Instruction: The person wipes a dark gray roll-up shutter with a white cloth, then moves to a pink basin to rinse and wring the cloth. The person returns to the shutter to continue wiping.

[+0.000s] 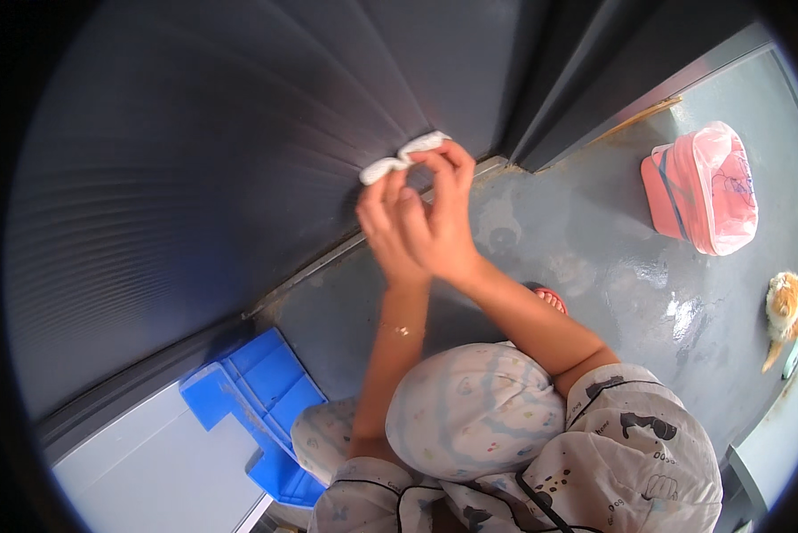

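My left hand (389,233) and my right hand (442,216) are close together in front of a dark grooved panel (239,133), low down near its bottom edge. The fingertips of both hands are on a white cloth or wipe (422,144), which lies against the panel in two bunched parts. My left fingers are at its lower-left part, my right fingers at its upper-right part. The right hand overlaps part of the left, so the left palm is hidden.
On the grey floor (572,246), a pink bin (672,193) with a clear liner stands at the right. An orange-and-white cat (785,306) sits at the far right. A blue plastic dustpan-like piece (272,393) is at lower left, beside a white panel (166,466).
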Motion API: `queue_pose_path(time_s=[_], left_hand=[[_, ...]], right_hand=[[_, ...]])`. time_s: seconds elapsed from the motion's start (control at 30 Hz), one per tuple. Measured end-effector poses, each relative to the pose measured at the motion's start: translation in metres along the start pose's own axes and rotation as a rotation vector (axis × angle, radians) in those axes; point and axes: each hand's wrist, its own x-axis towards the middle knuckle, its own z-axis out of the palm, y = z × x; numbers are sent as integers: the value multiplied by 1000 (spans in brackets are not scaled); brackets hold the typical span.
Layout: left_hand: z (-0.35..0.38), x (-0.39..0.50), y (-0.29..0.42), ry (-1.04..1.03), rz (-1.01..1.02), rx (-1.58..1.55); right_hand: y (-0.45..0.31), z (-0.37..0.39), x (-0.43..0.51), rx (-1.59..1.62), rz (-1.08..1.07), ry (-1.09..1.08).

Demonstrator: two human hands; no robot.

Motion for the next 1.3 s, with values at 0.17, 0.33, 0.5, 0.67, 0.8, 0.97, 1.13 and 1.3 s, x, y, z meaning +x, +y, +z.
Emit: queue_pose_path(time_s=[0.17, 0.33, 0.5, 0.67, 0.8, 0.97, 1.13, 1.3], left_hand=[[38, -38, 8, -530, -182, -186], [44, -37, 21, -688, -360, -278], [20, 12, 32, -169, -58, -264], [13, 45, 35, 84, 74, -55], [28, 15, 29, -266, 22, -107], [72, -29, 18, -742, -169, -340], [80, -27, 17, -991, -196, -305], [59, -13, 30, -884, -291, -412]], right_hand=[[77, -1, -21, -6, 284, 111], [85, -6, -17, 106, 419, 141], [15, -25, 28, -46, 16, 233], [-15, -32, 55, 3, -91, 281], [28, -26, 29, -33, 33, 301], [113, -26, -17, -28, 284, 200], [142, -16, -29, 125, 582, 209], [96, -21, -16, 246, 456, 256]])
